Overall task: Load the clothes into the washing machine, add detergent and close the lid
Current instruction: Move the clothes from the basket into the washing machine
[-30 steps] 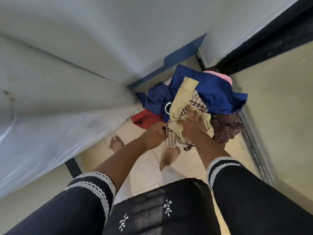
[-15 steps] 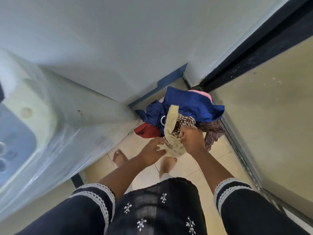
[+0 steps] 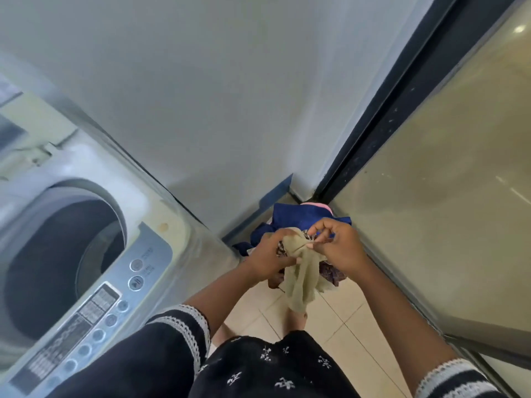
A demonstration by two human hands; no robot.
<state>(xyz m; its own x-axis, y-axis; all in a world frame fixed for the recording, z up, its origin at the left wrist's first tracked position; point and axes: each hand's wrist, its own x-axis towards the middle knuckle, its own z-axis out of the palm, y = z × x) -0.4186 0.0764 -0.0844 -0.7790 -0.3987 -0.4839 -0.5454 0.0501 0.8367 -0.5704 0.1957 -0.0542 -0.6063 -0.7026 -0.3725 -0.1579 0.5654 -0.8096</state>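
A top-loading washing machine point(image 3: 161, 254) stands at the left with its lid up and the dark drum point(image 3: 57, 254) open. Its grey control panel point(image 3: 94, 311) faces me. A beige garment point(image 3: 301, 280) hangs in front of me over the floor. My left hand point(image 3: 270, 257) grips its upper part. My right hand point(image 3: 336, 248) pinches its top edge. A checked cloth shows between and below my hands. Behind them, in the corner on the floor, lies a pile of clothes point(image 3: 301, 216), dark blue with a strip of pink.
A pale wall point(image 3: 230, 96) rises straight ahead. A dark door frame point(image 3: 402, 110) and a glass panel point(image 3: 459, 196) close off the right side. Beige floor tiles point(image 3: 339, 320) run between machine and glass. My bare feet show below the garment.
Both hands have lifted the beige garment up off the pile. My view has swung left and up, bringing the machine's open drum and control panel into sight.
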